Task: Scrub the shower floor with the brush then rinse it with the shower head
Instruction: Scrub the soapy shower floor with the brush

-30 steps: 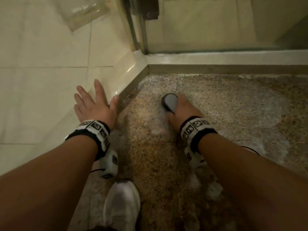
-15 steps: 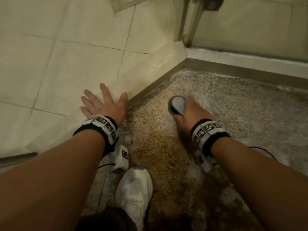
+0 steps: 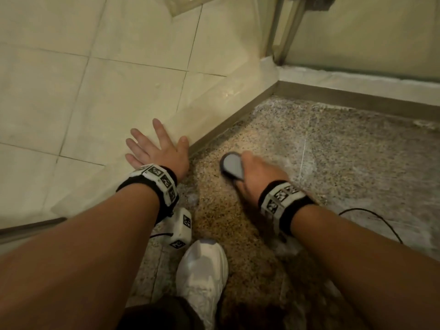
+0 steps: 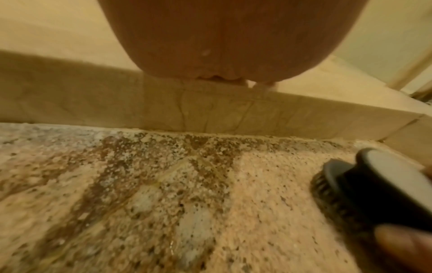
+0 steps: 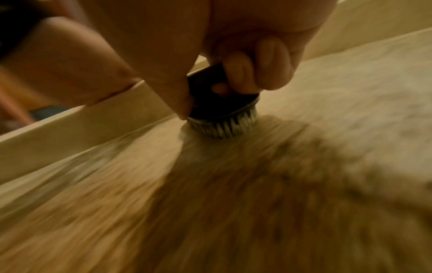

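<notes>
Right hand (image 3: 257,172): curled round the dark neck of the scrub brush (image 3: 232,166), thumb on one side, fingertips (image 5: 238,72) tucked under the grey cap on the other; gripping firmly.
Scrub brush: round, grey domed top, dark body, pale bristles (image 5: 224,127) pressed down on the shower floor (image 3: 345,163); just inside the raised curb (image 3: 226,103), near the corner where the curb turns.
Left hand (image 3: 159,148): flat, fingers spread and straight, palm resting on top of the curb, thumb near the curb's inner edge; holding nothing.
Shower floor: speckled granite-like stone, wet, with whitish foam streaks to the far side of the brush from the curb; blurred in the right wrist view.
Curb: cream marble step, dividing the shower floor from the cream floor tiles (image 3: 83,91) outside.
Shoe (image 3: 202,275): white sneaker, standing on the shower floor beside the curb, nearer the person than the brush.
Wristbands (image 3: 157,184): black with white marker blocks, one on each wrist; thin black cable (image 3: 371,215) lying on the floor by the right forearm.
Glass door frame (image 3: 285,29): metal upright rising from the curb's corner.
</notes>
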Demonstrator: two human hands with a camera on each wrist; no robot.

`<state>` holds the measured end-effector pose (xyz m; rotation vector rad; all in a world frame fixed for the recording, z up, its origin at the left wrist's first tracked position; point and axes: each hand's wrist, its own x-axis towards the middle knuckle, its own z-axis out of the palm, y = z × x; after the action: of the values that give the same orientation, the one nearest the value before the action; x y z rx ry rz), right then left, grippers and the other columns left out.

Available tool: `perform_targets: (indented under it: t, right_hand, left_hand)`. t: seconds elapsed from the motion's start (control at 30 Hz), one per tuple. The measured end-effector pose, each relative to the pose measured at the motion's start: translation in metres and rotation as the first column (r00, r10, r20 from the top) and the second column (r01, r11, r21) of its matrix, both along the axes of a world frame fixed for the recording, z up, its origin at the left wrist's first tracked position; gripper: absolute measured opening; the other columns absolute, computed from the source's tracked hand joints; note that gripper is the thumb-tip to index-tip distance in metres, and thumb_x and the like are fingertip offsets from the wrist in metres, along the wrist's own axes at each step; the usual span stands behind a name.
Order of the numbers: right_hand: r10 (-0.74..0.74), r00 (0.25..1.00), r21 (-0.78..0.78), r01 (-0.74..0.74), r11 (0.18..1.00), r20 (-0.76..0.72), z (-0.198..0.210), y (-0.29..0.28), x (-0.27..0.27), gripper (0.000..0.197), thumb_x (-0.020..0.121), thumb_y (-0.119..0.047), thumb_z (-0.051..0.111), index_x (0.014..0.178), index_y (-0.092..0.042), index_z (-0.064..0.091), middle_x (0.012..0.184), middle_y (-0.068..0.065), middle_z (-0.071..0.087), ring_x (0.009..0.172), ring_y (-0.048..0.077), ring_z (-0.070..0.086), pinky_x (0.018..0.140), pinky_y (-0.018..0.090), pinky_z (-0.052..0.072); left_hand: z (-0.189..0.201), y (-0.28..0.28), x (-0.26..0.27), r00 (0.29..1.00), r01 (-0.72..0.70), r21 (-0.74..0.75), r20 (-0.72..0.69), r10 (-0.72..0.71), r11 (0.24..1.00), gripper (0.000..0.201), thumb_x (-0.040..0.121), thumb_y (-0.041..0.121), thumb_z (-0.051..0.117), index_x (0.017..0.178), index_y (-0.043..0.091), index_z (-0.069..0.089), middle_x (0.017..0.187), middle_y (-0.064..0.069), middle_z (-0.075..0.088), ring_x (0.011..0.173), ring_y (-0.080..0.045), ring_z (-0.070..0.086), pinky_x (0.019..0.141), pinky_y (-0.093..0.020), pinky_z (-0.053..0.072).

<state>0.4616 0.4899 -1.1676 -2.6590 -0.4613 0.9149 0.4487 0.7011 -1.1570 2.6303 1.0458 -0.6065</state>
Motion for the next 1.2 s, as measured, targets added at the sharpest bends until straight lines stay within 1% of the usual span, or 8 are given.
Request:
perform_targets:
  t: [0.17, 0.33, 0.43, 0.53, 0.7, 0.83, 0.97, 1.2]
  right_hand:
    - [-0.241, 0.967, -0.026, 0.244, 0.969, 0.088, 0.005, 0.022, 0.033, 0.052, 0.096, -0.039, 0.063, 0.130, -0.014, 0.034, 0.113, 0.012, 0.062, 0.095, 0.035, 0.067, 0.068, 0.038, 0.046]
    - [0.113, 0.994, 0.014, -0.113, 0.993, 0.005, -0.001, 0.066, -0.020, 0.040, 0.097, -0.028, 0.058, 0.127, -0.015, 0.034, 0.115, 0.011, 0.060, 0.084, 0.033, 0.064, 0.064, 0.040, 0.047]
    - [0.221, 0.975, 0.012, -0.221, 0.975, -0.031, 0.001, 0.043, -0.018, 0.047, 0.096, -0.034, 0.061, 0.129, -0.019, 0.033, 0.117, 0.011, 0.059, 0.089, 0.035, 0.066, 0.071, 0.044, 0.055]
    - [0.121, 0.993, -0.028, -0.121, 0.992, -0.009, 0.001, 0.021, 0.010, 0.048, 0.094, -0.039, 0.063, 0.126, -0.019, 0.033, 0.113, 0.012, 0.061, 0.083, 0.032, 0.061, 0.070, 0.042, 0.053]
    - [-0.057, 0.997, -0.025, 0.059, 0.998, 0.059, 0.002, 0.054, 0.011, 0.046, 0.096, -0.033, 0.061, 0.127, -0.014, 0.034, 0.116, 0.013, 0.061, 0.097, 0.037, 0.066, 0.072, 0.040, 0.047]
    - [0.252, 0.967, 0.003, -0.252, 0.968, 0.039, -0.003, 0.092, -0.037, 0.048, 0.099, -0.024, 0.055, 0.139, -0.012, 0.031, 0.121, 0.015, 0.058, 0.093, 0.038, 0.066, 0.070, 0.044, 0.053]
    - [0.434, 0.901, 0.005, -0.434, 0.901, -0.008, 0.003, 0.066, -0.048, 0.044, 0.097, -0.035, 0.058, 0.130, -0.020, 0.033, 0.119, 0.011, 0.058, 0.093, 0.036, 0.066, 0.074, 0.045, 0.056]
    - [0.202, 0.978, -0.064, -0.198, 0.978, 0.045, 0.010, 0.073, -0.007, 0.038, 0.098, -0.027, 0.058, 0.126, -0.015, 0.036, 0.119, 0.013, 0.059, 0.092, 0.037, 0.066, 0.066, 0.039, 0.045]
  left_hand:
    - [0.002, 0.003, -0.001, 1.000, 0.003, -0.036, 0.014, -0.002, 0.999, 0.074, 0.098, 0.068, 0.015, 0.157, 0.036, -0.016, 0.162, -0.017, -0.027, 0.150, -0.038, -0.023, 0.121, -0.056, -0.013]
    - [0.008, 0.016, -0.011, 0.996, 0.030, -0.039, 0.079, -0.027, 0.999, 0.067, 0.103, 0.058, 0.017, 0.160, 0.033, -0.008, 0.165, -0.020, -0.017, 0.153, -0.038, -0.013, 0.123, -0.052, -0.004]
    - [0.016, 0.031, -0.028, 0.991, -0.128, 0.011, 0.050, 0.127, 0.992, 0.074, 0.101, 0.064, 0.021, 0.159, 0.032, -0.010, 0.164, -0.020, -0.022, 0.152, -0.039, -0.014, 0.124, -0.052, -0.005]
    - [0.016, 0.050, -0.052, 0.970, -0.245, 0.058, 0.015, 0.244, 0.968, 0.081, 0.096, 0.072, 0.020, 0.160, 0.030, -0.009, 0.164, -0.019, -0.022, 0.152, -0.039, -0.015, 0.123, -0.054, -0.006]
    - [0.007, 0.061, -0.070, 0.953, -0.295, 0.049, -0.053, 0.298, 0.954, 0.081, 0.094, 0.075, 0.012, 0.158, 0.034, -0.016, 0.162, -0.019, -0.026, 0.151, -0.039, -0.020, 0.122, -0.056, -0.009]
    - [0.008, 0.058, -0.064, 0.942, -0.327, 0.054, -0.059, 0.330, 0.944, 0.079, 0.096, 0.073, 0.013, 0.157, 0.033, -0.018, 0.162, -0.020, -0.028, 0.150, -0.040, -0.021, 0.120, -0.057, -0.011]
    - [0.011, 0.058, -0.062, 0.939, -0.337, 0.043, -0.065, 0.339, 0.941, 0.079, 0.096, 0.072, 0.014, 0.157, 0.034, -0.018, 0.162, -0.019, -0.028, 0.150, -0.040, -0.022, 0.120, -0.058, -0.011]
    - [-0.002, 0.057, -0.065, 0.939, -0.343, 0.064, 0.002, 0.344, 0.937, 0.079, 0.095, 0.073, 0.014, 0.157, 0.035, -0.017, 0.162, -0.020, -0.026, 0.150, -0.040, -0.022, 0.120, -0.058, -0.012]
